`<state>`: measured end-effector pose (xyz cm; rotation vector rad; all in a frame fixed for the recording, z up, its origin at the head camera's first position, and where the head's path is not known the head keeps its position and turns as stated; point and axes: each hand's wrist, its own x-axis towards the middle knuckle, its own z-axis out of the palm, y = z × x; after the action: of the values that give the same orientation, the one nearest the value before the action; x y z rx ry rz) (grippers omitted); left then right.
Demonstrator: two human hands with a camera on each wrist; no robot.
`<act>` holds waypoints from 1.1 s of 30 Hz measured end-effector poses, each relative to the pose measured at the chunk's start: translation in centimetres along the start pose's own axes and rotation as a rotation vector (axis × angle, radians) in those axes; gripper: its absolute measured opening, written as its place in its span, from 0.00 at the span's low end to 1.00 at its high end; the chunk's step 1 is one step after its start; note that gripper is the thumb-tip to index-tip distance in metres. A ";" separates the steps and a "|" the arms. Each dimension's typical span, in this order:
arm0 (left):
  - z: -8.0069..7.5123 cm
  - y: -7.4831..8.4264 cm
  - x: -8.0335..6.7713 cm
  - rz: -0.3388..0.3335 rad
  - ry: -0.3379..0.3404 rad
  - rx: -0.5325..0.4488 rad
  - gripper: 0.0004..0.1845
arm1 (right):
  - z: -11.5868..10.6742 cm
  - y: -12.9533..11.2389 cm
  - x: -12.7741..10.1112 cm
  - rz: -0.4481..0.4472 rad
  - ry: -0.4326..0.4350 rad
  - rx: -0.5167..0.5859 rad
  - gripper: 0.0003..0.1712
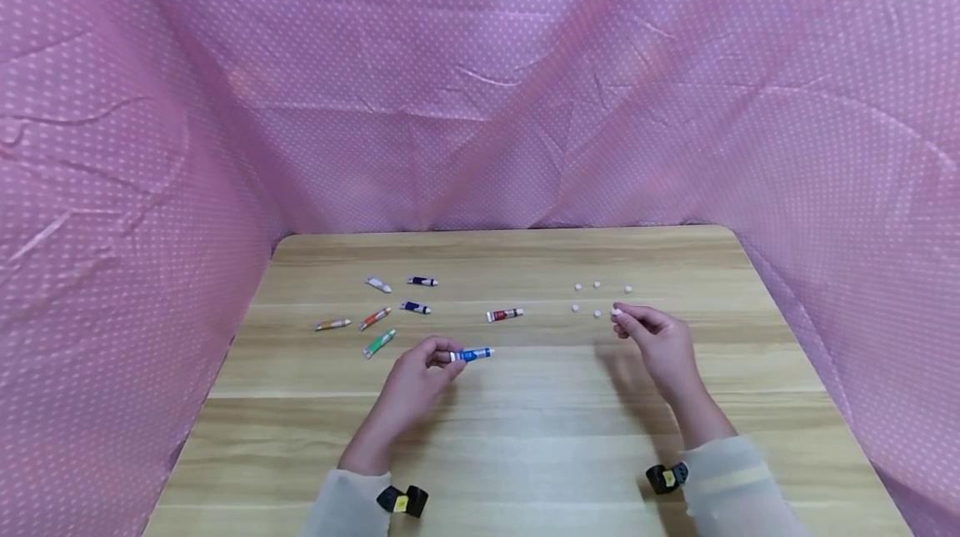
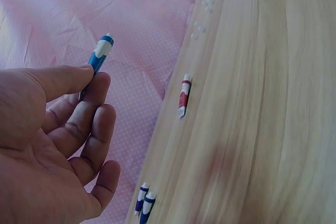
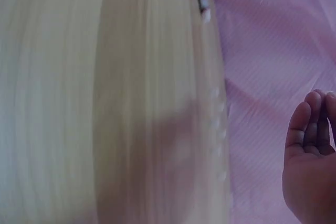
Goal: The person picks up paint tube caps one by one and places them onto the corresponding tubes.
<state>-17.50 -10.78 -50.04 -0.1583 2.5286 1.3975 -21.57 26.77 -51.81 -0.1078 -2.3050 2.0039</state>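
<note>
My left hand (image 1: 420, 378) pinches a small blue paint tube (image 1: 474, 354) by its tail end between thumb and fingers, raised over the table. In the left wrist view the tube (image 2: 101, 53) points up, showing a narrow tip. My right hand (image 1: 663, 345) is at the right, holding a small white cap (image 1: 616, 313) at its thumb and fingertips. Several similar white caps (image 1: 597, 314) lie just left of and beyond that hand. Between the hands, a red paint tube (image 1: 505, 315) rests on the table. The right wrist view crops the thumb side of the hand (image 3: 310, 166).
Several more paint tubes lie at the left: white (image 1: 378, 283), two dark blue (image 1: 416, 308), orange (image 1: 375, 318), ochre (image 1: 332, 325) and green (image 1: 379, 343). The wooden table (image 1: 525, 454) is enclosed at back and sides by a pink dotted cloth (image 1: 480, 103).
</note>
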 end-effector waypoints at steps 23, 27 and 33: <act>2.8 2.1 -1.1 0.054 -0.069 -0.038 0.10 | 8.3 -1.4 -5.0 -0.036 -0.221 -0.164 0.08; 3.0 2.1 -1.2 0.056 -0.080 -0.044 0.11 | 8.7 -1.5 -5.4 -0.053 -0.240 -0.170 0.07; 3.3 2.1 -1.4 0.074 -0.102 -0.051 0.10 | 9.1 -1.5 -5.9 -0.082 -0.248 -0.185 0.06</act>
<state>-16.11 -6.94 -49.63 -0.0022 2.4403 1.4588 -16.74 17.01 -51.71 0.2328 -2.5925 1.8543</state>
